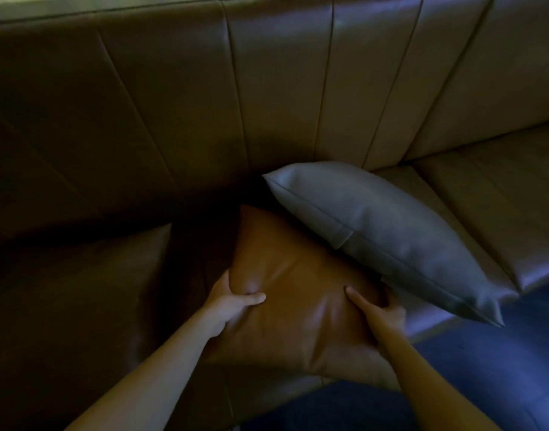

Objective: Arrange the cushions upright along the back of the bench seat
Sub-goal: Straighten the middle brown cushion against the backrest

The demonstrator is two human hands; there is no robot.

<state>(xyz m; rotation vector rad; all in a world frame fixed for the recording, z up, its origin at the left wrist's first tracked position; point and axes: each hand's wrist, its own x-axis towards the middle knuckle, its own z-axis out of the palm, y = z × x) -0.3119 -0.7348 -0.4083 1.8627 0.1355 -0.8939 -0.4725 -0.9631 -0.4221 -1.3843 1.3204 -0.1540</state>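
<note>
While the tan leather cushion lies flat on the seat, the left hand pinches its left edge, thumb on top and fingers tucked under, and the right hand clamps the opposite edge the same way, so both hands are closed on this one cushion. It sits near the front of the bench, its far corner reaching toward the dark crease below the backrest. To stand it well, I'd say the person should lift the near edge, let the far edge pivot into that crease, then lean the face against the backrest; smooth leather on leather looks likely to slide, so a push down into the crease should help it stay. Just to its right, the grey cushion rests tilted, one corner close to the backrest and the other hanging past the seat's front edge; it overlaps the tan one's right corner and may need nudging aside first. The bench is brown leather with stitched vertical panels, lighter toward the right where light falls. The room is dim, with dark blue floor beneath at the right.
</note>
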